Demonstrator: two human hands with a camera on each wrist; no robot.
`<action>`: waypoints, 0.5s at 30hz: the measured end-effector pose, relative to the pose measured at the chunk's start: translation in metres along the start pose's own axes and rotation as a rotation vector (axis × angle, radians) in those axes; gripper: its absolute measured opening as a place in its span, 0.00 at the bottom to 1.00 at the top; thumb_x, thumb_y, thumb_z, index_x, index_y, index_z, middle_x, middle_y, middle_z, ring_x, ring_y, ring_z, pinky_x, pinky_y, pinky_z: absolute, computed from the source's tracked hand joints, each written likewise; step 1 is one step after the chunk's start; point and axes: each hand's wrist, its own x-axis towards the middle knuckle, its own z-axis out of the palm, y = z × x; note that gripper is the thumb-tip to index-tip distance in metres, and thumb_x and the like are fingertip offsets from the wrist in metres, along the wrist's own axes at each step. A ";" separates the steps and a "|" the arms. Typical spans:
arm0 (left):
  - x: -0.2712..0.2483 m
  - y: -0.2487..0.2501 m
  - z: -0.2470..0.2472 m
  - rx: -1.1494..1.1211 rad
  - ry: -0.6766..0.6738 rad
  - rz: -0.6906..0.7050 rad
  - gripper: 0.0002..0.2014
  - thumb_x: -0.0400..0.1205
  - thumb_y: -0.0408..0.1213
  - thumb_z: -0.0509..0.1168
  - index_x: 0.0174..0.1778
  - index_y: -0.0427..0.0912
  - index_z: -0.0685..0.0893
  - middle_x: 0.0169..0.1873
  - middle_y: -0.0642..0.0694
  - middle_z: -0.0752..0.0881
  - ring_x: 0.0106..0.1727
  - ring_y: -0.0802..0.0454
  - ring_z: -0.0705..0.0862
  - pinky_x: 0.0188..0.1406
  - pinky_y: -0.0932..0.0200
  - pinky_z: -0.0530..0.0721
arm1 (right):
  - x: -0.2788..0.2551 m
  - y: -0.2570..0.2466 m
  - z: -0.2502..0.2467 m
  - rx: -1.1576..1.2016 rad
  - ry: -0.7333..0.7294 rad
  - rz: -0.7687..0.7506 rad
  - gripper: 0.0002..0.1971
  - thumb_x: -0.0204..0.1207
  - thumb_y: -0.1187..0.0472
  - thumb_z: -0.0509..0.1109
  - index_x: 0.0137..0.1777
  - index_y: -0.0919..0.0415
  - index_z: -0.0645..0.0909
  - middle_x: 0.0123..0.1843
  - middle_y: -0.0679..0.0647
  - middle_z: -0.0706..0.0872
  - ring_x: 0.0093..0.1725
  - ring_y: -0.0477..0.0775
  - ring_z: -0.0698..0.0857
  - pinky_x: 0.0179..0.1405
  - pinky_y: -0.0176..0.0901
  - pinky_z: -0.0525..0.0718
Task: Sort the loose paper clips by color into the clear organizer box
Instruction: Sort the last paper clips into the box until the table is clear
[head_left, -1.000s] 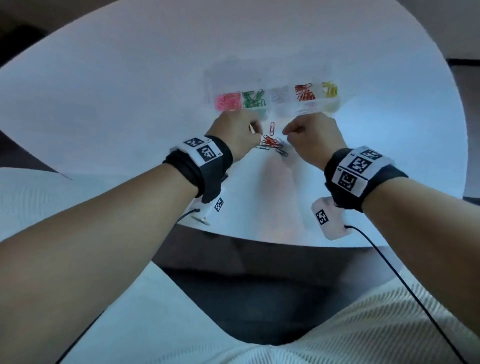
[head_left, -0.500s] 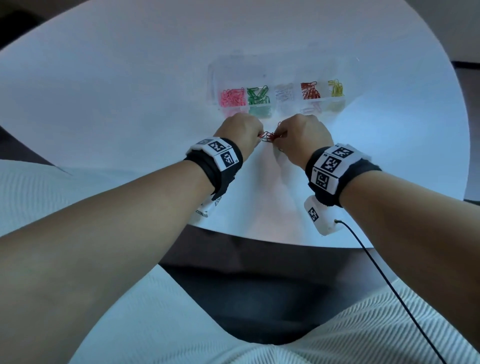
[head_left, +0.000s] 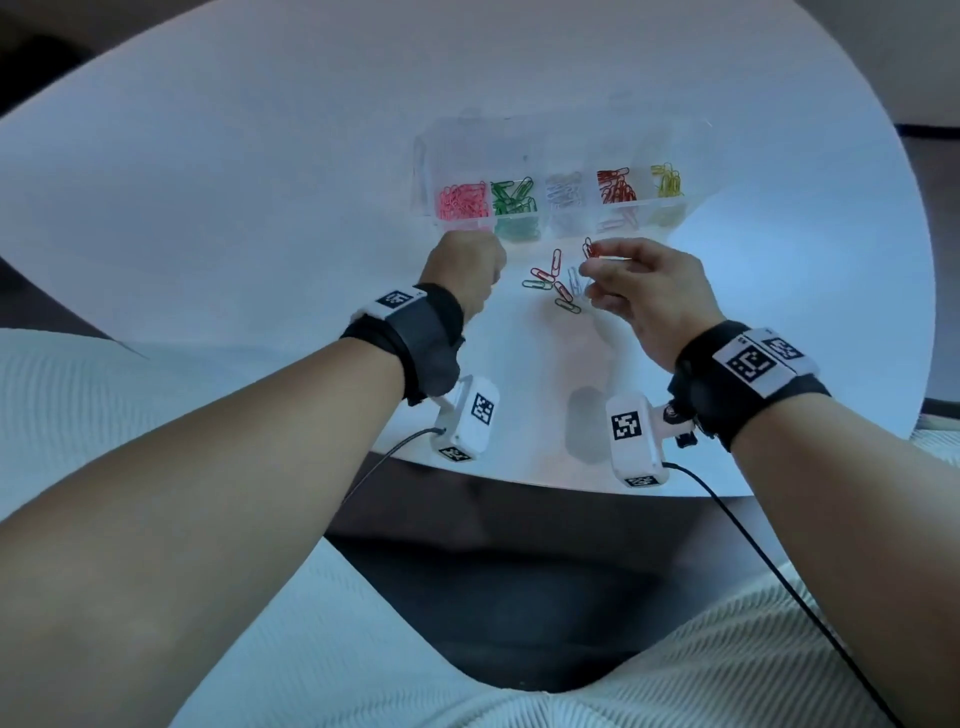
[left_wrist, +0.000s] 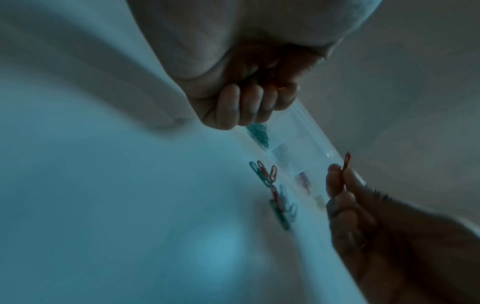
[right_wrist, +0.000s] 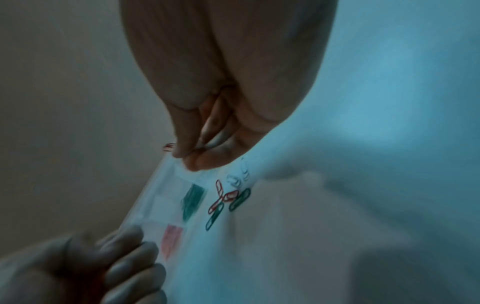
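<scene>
My hands have parted: my right hand (head_left: 641, 288) now pinches a red clip (head_left: 588, 248), lifted at one o'clock from the loose clips (head_left: 555, 283); my left hand (head_left: 467, 270) is fisted, contents unclear.

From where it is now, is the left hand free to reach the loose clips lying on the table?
Probably yes: the loose clips lie uncovered just beside the left hand, with bare table between. But its fingers are curled, with something reddish inside, so it may be occupied.
</scene>
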 end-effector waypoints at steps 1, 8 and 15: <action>-0.001 0.005 0.000 -0.113 -0.022 -0.083 0.11 0.70 0.27 0.50 0.21 0.40 0.66 0.15 0.46 0.67 0.16 0.52 0.61 0.20 0.71 0.59 | 0.000 -0.001 -0.002 0.093 -0.041 0.022 0.10 0.76 0.73 0.72 0.54 0.62 0.84 0.41 0.58 0.88 0.35 0.51 0.86 0.43 0.38 0.86; -0.006 0.011 -0.001 -0.348 -0.177 -0.128 0.14 0.72 0.26 0.44 0.21 0.40 0.65 0.14 0.46 0.65 0.16 0.56 0.56 0.20 0.71 0.53 | 0.005 -0.019 0.001 0.460 -0.069 0.314 0.09 0.68 0.66 0.55 0.35 0.64 0.77 0.31 0.58 0.79 0.28 0.55 0.76 0.29 0.39 0.78; 0.011 0.004 0.007 0.449 -0.045 0.317 0.14 0.82 0.48 0.62 0.33 0.48 0.81 0.32 0.51 0.83 0.33 0.53 0.79 0.37 0.61 0.73 | 0.025 -0.024 0.029 -0.831 0.031 -0.070 0.09 0.77 0.60 0.63 0.41 0.57 0.85 0.31 0.50 0.82 0.27 0.50 0.77 0.27 0.37 0.74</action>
